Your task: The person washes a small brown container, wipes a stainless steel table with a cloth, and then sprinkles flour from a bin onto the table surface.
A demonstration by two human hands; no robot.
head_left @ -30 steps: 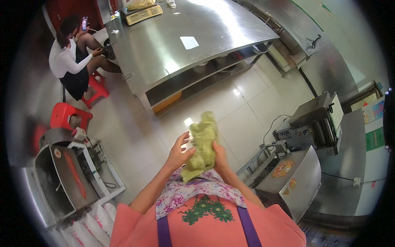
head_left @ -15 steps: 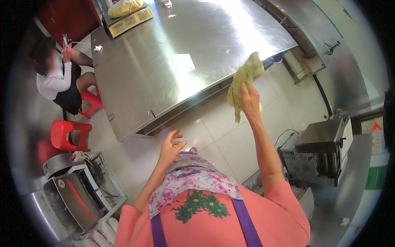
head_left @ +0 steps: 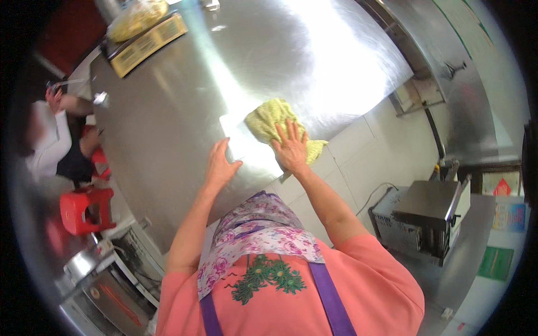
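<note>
A yellow-green cloth [head_left: 269,116] lies bunched on the steel table [head_left: 162,123], one corner reaching toward the table's near edge. My right hand [head_left: 291,148] presses flat on it with fingers spread. To the left of the cloth is a thin white rectangular piece [head_left: 233,133], whose exact kind I cannot tell. At its near left side is my left hand [head_left: 219,163], thumb and fingers apart around its corner. Whether the fingertips touch the piece is unclear.
On the table's far left stand a cardboard box [head_left: 148,45] and a bag of yellow food [head_left: 136,21]. A seated person [head_left: 53,140] is at the left, near a red stool [head_left: 87,210]. Machines flank me: a steel one [head_left: 420,215] right, another [head_left: 115,288] lower left.
My right hand has brought the cloth from beyond the table's right edge onto the tabletop and opened flat over it. My left hand has reached forward to the white piece. I am closer to the table.
</note>
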